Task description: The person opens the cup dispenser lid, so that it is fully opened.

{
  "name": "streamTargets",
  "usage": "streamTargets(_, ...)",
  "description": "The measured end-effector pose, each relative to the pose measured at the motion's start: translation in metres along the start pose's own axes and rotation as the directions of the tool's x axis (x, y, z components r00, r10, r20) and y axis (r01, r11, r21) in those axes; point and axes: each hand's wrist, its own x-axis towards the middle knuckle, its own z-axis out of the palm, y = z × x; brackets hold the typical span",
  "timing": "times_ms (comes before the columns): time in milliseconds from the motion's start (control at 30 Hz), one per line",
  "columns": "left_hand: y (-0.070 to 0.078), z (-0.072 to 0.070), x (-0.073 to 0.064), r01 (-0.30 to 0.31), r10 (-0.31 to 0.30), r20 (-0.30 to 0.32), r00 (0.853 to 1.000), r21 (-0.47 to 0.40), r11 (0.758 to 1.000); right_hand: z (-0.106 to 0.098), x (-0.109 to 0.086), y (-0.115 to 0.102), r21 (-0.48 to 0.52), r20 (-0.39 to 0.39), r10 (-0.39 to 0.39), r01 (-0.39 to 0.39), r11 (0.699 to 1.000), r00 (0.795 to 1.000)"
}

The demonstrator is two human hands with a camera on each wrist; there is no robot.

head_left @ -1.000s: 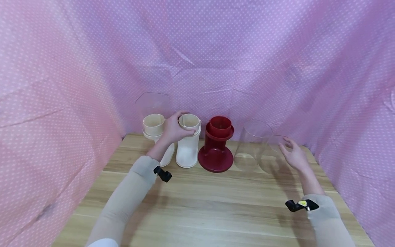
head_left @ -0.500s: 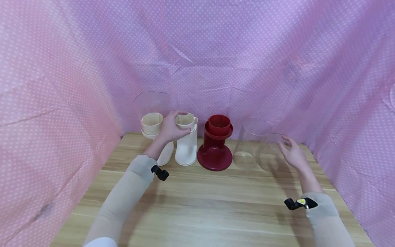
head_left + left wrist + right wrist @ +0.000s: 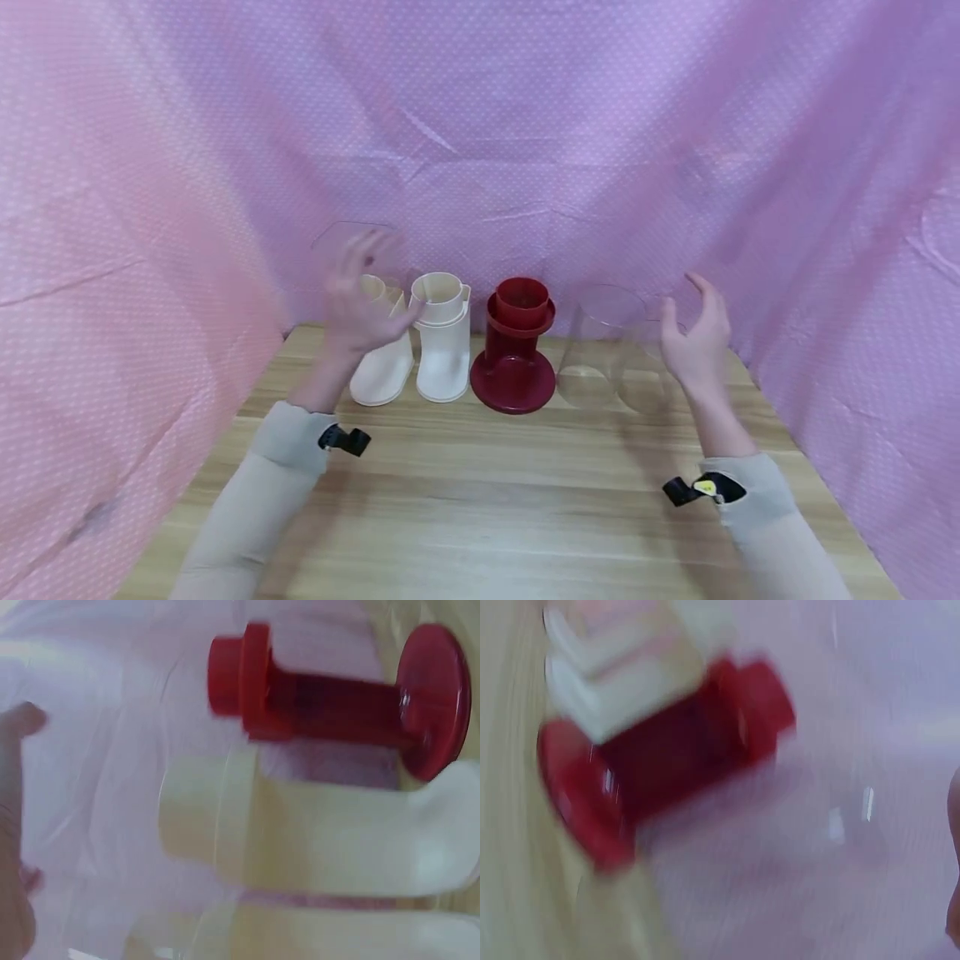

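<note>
My left hand [image 3: 360, 304], blurred with fingers spread, is raised in front of the left cream stand [image 3: 381, 377] and holds nothing. Beside that stand is a second cream stand [image 3: 444, 358], with a round collar on top and a rounded foot. Further right stands a dark red one [image 3: 516, 382] with a disc-shaped base; in the right wrist view this red stand [image 3: 679, 754] is smeared by motion. My right hand [image 3: 697, 337] is up with thumb and fingers apart, nothing between them. Close to its left are two clear cylinders, the left one [image 3: 596, 367] and the right one [image 3: 641, 375].
A faint clear sheet-like piece [image 3: 352, 223] shows behind the left cream stand. The row of things is along the back of the wooden table [image 3: 480, 500]. Pink dotted cloth [image 3: 480, 108] hangs behind and on both sides.
My left hand has come off the middle cream stand and moved left. The right hand has lifted from near the right clear cylinder's rim, its fingers now pointing up. The stands remain standing.
</note>
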Motion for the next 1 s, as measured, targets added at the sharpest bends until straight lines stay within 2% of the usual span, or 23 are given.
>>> streamTargets(33, -0.002, -0.008, 0.002, -0.028, 0.028, -0.095, 0.995, 0.001, 1.0, 0.007, -0.001, -0.018, 0.024, -0.006, -0.053, 0.053, 0.998, 0.999)
streamTargets(67, -0.003, -0.015, 0.004, -0.047, 0.045, -0.186, 0.982, -0.003, 0.999, 0.014, -0.004, -0.034, 0.047, 0.008, -0.101, 0.1, 0.994, 0.995)
streamTargets(133, -0.008, -0.028, 0.006, -0.055, 0.051, -0.329, 0.943, -0.003, 0.998, 0.033, -0.01, -0.064, 0.086, 0.043, -0.199, 0.195, 0.977, 0.979)
streamTargets(200, -0.016, -0.04, 0.008, -0.004, 0.004, -0.412, 0.911, 0.0, 1.0, 0.054, -0.017, -0.09, 0.137, 0.103, -0.274, 0.259, 0.956, 0.956)
streamTargets(267, -0.029, -0.05, 0.008, 0.084, -0.084, -0.427, 0.9, -0.018, 0.996, 0.077, -0.022, -0.111, 0.181, 0.155, -0.338, 0.309, 0.933, 0.928)
streamTargets(333, -0.044, -0.059, 0.004, 0.213, -0.216, -0.371, 0.903, -0.048, 0.976, 0.099, -0.026, -0.13, 0.241, 0.198, -0.38, 0.331, 0.912, 0.904)
streamTargets(400, -0.059, -0.064, -0.003, 0.349, -0.361, -0.276, 0.891, -0.091, 0.933, 0.119, -0.029, -0.146, 0.306, 0.274, -0.384, 0.298, 0.904, 0.882)
streamTargets(467, -0.071, -0.066, -0.013, 0.476, -0.49, -0.158, 0.857, -0.12, 0.871, 0.137, -0.033, -0.162, 0.34, 0.37, -0.361, 0.237, 0.91, 0.856)
streamTargets(533, -0.08, -0.065, -0.024, 0.579, -0.589, -0.041, 0.807, -0.142, 0.803, 0.155, -0.037, -0.176, 0.375, 0.474, -0.337, 0.16, 0.913, 0.813)
streamTargets(567, -0.085, -0.064, -0.029, 0.61, -0.615, 0.011, 0.788, -0.146, 0.779, 0.164, -0.039, -0.183, 0.379, 0.522, -0.325, 0.127, 0.917, 0.788)
streamTargets(633, -0.092, -0.061, -0.037, 0.651, -0.645, 0.094, 0.758, -0.161, 0.742, 0.18, -0.046, -0.196, 0.386, 0.606, -0.315, 0.077, 0.919, 0.73)
streamTargets(667, -0.094, -0.059, -0.04, 0.662, -0.65, 0.129, 0.749, -0.171, 0.73, 0.187, -0.049, -0.202, 0.393, 0.637, -0.319, 0.06, 0.917, 0.702)
streamTargets(733, -0.098, -0.056, -0.044, 0.674, -0.648, 0.184, 0.739, -0.19, 0.714, 0.201, -0.056, -0.212, 0.406, 0.683, -0.337, 0.046, 0.913, 0.648)
streamTargets(800, -0.1, -0.053, -0.045, 0.677, -0.64, 0.22, 0.736, -0.209, 0.706, 0.213, -0.063, -0.22, 0.415, 0.712, -0.355, 0.046, 0.909, 0.606)
streamTargets(833, -0.1, -0.051, -0.045, 0.679, -0.638, 0.233, 0.734, -0.221, 0.7, 0.218, -0.066, -0.223, 0.422, 0.719, -0.364, 0.045, 0.906, 0.592)
streamTargets(900, -0.1, -0.049, -0.044, 0.681, -0.635, 0.248, 0.732, -0.239, 0.692, 0.228, -0.072, -0.227, 0.421, 0.73, -0.366, 0.041, 0.906, 0.577)
streamTargets(1000, -0.098, -0.045, -0.042, 0.683, -0.633, 0.258, 0.73, -0.256, 0.684, 0.239, -0.077, -0.23, 0.414, 0.737, -0.35, 0.023, 0.91, 0.578)
